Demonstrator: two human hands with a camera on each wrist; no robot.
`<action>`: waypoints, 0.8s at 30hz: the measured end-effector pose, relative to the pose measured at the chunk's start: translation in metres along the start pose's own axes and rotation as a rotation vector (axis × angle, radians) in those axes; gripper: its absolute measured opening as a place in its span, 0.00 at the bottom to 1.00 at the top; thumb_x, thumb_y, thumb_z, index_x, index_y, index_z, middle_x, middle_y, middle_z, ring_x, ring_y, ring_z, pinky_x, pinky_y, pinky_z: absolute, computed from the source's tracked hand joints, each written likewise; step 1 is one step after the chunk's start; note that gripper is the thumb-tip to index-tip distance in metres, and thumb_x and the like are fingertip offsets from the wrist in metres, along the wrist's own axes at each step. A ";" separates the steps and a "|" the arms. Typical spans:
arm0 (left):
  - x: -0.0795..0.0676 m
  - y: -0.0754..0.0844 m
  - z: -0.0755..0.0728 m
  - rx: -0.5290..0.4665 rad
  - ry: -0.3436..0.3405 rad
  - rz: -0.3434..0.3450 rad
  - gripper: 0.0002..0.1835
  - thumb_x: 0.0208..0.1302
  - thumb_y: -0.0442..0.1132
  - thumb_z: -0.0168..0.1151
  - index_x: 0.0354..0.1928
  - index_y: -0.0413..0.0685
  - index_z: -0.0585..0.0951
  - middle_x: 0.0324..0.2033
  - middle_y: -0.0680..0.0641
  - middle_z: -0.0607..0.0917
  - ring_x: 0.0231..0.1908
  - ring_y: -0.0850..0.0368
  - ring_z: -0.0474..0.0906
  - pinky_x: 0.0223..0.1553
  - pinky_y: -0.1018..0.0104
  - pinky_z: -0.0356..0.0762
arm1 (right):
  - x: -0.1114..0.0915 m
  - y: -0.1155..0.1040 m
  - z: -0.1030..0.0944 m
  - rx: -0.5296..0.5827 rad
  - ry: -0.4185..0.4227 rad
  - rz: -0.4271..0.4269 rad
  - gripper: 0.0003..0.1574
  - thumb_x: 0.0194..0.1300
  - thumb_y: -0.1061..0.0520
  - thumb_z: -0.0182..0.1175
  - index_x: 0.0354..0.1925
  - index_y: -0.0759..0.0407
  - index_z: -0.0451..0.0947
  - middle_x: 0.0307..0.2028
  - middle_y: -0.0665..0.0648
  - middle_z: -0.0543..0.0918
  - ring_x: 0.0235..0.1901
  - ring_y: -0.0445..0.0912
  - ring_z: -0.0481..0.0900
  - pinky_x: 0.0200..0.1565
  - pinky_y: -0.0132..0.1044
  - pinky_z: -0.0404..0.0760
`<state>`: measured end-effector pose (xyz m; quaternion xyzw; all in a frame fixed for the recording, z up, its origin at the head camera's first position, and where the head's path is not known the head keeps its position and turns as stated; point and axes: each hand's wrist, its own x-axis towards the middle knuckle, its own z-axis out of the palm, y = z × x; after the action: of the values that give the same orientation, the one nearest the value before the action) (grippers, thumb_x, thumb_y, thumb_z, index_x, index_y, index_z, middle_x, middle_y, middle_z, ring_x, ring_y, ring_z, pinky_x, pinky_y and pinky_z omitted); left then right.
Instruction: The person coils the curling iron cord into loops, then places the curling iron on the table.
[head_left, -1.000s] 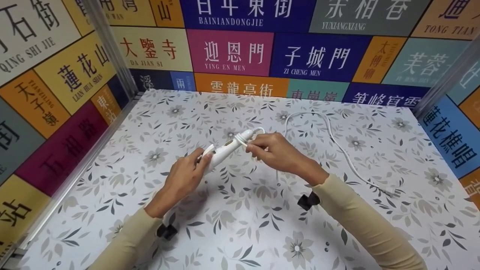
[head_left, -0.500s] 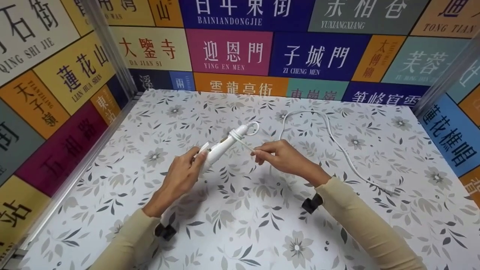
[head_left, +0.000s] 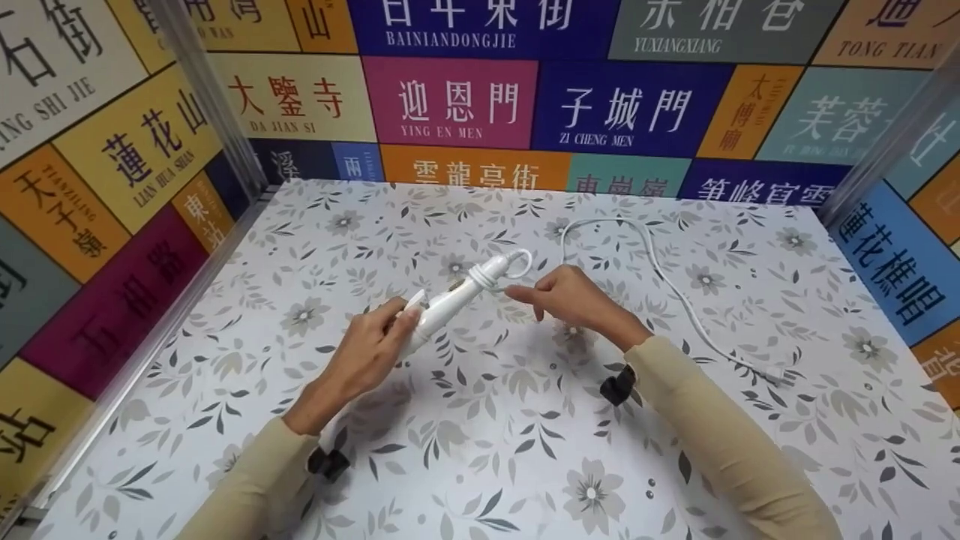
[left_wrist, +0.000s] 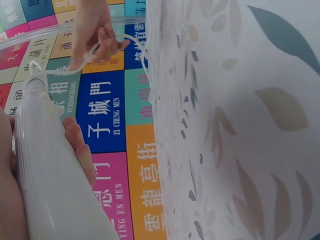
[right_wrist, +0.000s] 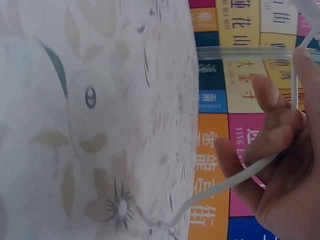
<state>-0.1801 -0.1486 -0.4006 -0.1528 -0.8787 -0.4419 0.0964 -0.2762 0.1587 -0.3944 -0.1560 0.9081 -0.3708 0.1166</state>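
My left hand [head_left: 367, 345] grips a white curling iron [head_left: 454, 301] above the table, its cord end tilted up and to the right. A white lever [head_left: 417, 300] stands out near my thumb. Several turns of white cord [head_left: 480, 276] wrap the handle near that end, with a small loop [head_left: 521, 262] beyond the tip. The cord [right_wrist: 235, 179] runs through the curled fingers of my right hand [head_left: 574, 304], just right of the handle. In the left wrist view the curling iron's body [left_wrist: 60, 170] fills the lower left. My palm hides the iron's other end.
The rest of the cord [head_left: 664, 277] curves over the table to a plug-like end [head_left: 776, 373] at the right. A white floral cloth [head_left: 450, 480] covers the table. Sign-patterned panels [head_left: 454, 101] stand at the back and sides.
My right hand first drew the cord away from the handle, down and to the right, then rose slightly with its index finger toward the handle. The left hand has barely moved.
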 end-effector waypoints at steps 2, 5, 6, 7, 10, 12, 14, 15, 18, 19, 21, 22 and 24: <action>0.001 0.000 0.000 -0.002 -0.017 0.019 0.14 0.78 0.47 0.49 0.35 0.50 0.77 0.21 0.51 0.75 0.21 0.60 0.71 0.23 0.68 0.68 | 0.005 -0.003 -0.002 -0.018 0.000 0.010 0.44 0.53 0.17 0.60 0.13 0.54 0.80 0.08 0.46 0.64 0.13 0.43 0.55 0.21 0.37 0.61; 0.001 0.000 -0.001 -0.011 -0.069 0.035 0.13 0.77 0.46 0.50 0.36 0.49 0.78 0.21 0.50 0.76 0.21 0.60 0.71 0.23 0.69 0.68 | 0.011 -0.008 -0.006 -0.030 0.002 -0.055 0.33 0.61 0.31 0.65 0.17 0.55 0.82 0.11 0.45 0.70 0.15 0.42 0.57 0.24 0.37 0.62; 0.002 -0.001 -0.002 -0.012 -0.096 0.038 0.13 0.77 0.47 0.50 0.36 0.50 0.78 0.22 0.50 0.77 0.22 0.60 0.71 0.24 0.69 0.69 | 0.012 -0.009 -0.009 -0.030 0.004 -0.085 0.27 0.63 0.37 0.66 0.18 0.55 0.82 0.12 0.46 0.72 0.16 0.42 0.58 0.25 0.37 0.62; 0.002 -0.001 -0.002 -0.007 -0.126 0.037 0.13 0.77 0.47 0.50 0.37 0.50 0.79 0.22 0.50 0.78 0.22 0.61 0.71 0.24 0.69 0.69 | 0.013 -0.011 -0.011 -0.030 0.008 -0.115 0.23 0.63 0.41 0.68 0.19 0.54 0.83 0.14 0.46 0.73 0.17 0.43 0.59 0.25 0.36 0.63; 0.000 -0.002 -0.003 0.038 -0.216 0.048 0.13 0.77 0.49 0.50 0.38 0.52 0.79 0.21 0.52 0.77 0.22 0.62 0.71 0.24 0.69 0.69 | 0.015 -0.017 -0.018 -0.042 -0.011 -0.177 0.19 0.59 0.44 0.72 0.22 0.54 0.82 0.17 0.50 0.76 0.20 0.43 0.64 0.28 0.36 0.67; -0.001 -0.002 -0.002 0.071 -0.261 0.064 0.14 0.77 0.51 0.50 0.37 0.53 0.78 0.21 0.54 0.75 0.21 0.63 0.70 0.25 0.69 0.68 | 0.014 -0.023 -0.021 -0.037 -0.033 -0.184 0.18 0.55 0.41 0.75 0.23 0.52 0.84 0.20 0.53 0.81 0.21 0.44 0.69 0.28 0.36 0.70; -0.001 -0.002 0.001 0.087 -0.287 0.080 0.15 0.77 0.51 0.50 0.34 0.53 0.77 0.20 0.56 0.72 0.21 0.63 0.68 0.25 0.70 0.66 | 0.013 -0.030 -0.023 -0.031 -0.050 -0.191 0.18 0.52 0.39 0.76 0.26 0.50 0.87 0.25 0.53 0.86 0.24 0.45 0.74 0.29 0.37 0.73; -0.001 -0.002 0.002 0.085 -0.301 0.080 0.15 0.77 0.52 0.50 0.34 0.53 0.76 0.20 0.56 0.73 0.21 0.64 0.68 0.25 0.70 0.67 | 0.012 -0.032 -0.023 -0.021 -0.058 -0.200 0.16 0.52 0.40 0.76 0.28 0.49 0.89 0.27 0.53 0.88 0.25 0.45 0.77 0.31 0.37 0.74; 0.000 0.000 0.005 0.082 -0.334 0.076 0.17 0.77 0.52 0.49 0.31 0.52 0.75 0.20 0.56 0.73 0.22 0.64 0.69 0.25 0.69 0.67 | 0.009 -0.040 -0.023 0.016 -0.081 -0.229 0.12 0.54 0.43 0.76 0.31 0.47 0.91 0.31 0.51 0.90 0.30 0.49 0.82 0.34 0.37 0.77; 0.001 0.000 0.006 0.086 -0.344 0.071 0.17 0.77 0.53 0.49 0.31 0.53 0.75 0.20 0.57 0.73 0.22 0.64 0.69 0.25 0.69 0.68 | 0.008 -0.042 -0.023 0.021 -0.088 -0.239 0.11 0.54 0.44 0.76 0.32 0.47 0.91 0.32 0.51 0.90 0.31 0.50 0.83 0.34 0.37 0.77; 0.001 0.000 0.007 0.109 -0.358 0.061 0.18 0.77 0.54 0.49 0.30 0.54 0.74 0.20 0.57 0.73 0.22 0.64 0.69 0.25 0.69 0.68 | 0.006 -0.047 -0.022 0.027 -0.101 -0.259 0.10 0.55 0.46 0.76 0.33 0.48 0.91 0.33 0.52 0.91 0.32 0.49 0.84 0.35 0.36 0.79; 0.001 0.000 0.008 0.123 -0.362 0.058 0.18 0.77 0.55 0.49 0.30 0.55 0.74 0.20 0.57 0.73 0.22 0.64 0.69 0.26 0.69 0.68 | 0.004 -0.049 -0.022 0.027 -0.104 -0.267 0.09 0.55 0.47 0.76 0.33 0.49 0.91 0.33 0.52 0.91 0.33 0.49 0.85 0.35 0.36 0.79; 0.002 0.000 0.008 0.144 -0.366 0.055 0.18 0.77 0.56 0.49 0.30 0.55 0.74 0.20 0.57 0.73 0.22 0.64 0.68 0.26 0.68 0.67 | 0.001 -0.054 -0.022 0.022 -0.104 -0.280 0.09 0.55 0.48 0.76 0.33 0.50 0.91 0.33 0.53 0.90 0.32 0.45 0.85 0.35 0.35 0.80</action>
<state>-0.1822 -0.1414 -0.4045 -0.2472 -0.9063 -0.3402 -0.0424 -0.2739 0.1359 -0.3413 -0.2988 0.8661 -0.3847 0.1121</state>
